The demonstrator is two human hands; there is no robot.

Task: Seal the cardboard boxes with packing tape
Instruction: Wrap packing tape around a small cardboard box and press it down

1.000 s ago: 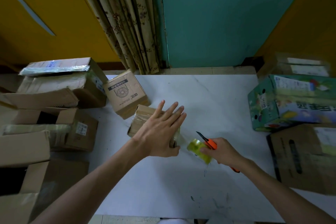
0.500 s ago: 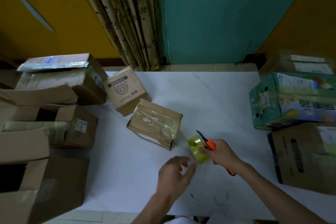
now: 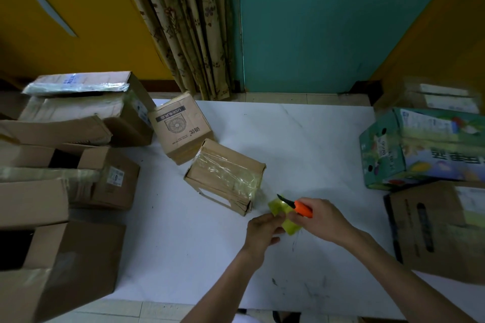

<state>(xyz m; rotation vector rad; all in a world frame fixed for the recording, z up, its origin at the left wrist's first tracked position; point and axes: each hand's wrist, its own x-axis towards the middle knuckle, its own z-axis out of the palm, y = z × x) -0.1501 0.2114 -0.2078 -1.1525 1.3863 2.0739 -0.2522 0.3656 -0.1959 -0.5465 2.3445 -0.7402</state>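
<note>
A small cardboard box (image 3: 225, 174) wrapped in clear tape lies tilted on the white table (image 3: 301, 144). Just right of it, my right hand (image 3: 324, 217) grips an orange-handled knife (image 3: 301, 208) together with a yellow-green roll of packing tape (image 3: 284, 215); the black blade points up-left. My left hand (image 3: 263, 228) has its fingers on the roll's left side. Both hands are apart from the taped box. A clear strip seems to run from the box's corner toward the roll.
A printed USB fan box (image 3: 179, 126) stands behind the taped box. Several brown boxes, some open, are stacked at the left (image 3: 65, 165). A green printed carton (image 3: 420, 149) and a brown box (image 3: 441, 231) crowd the right edge. A curtain (image 3: 181, 21) hangs behind.
My left hand lifted off the taped box, swung down toward me, then came up to the tape roll. My right hand with knife and roll stayed nearly still.
</note>
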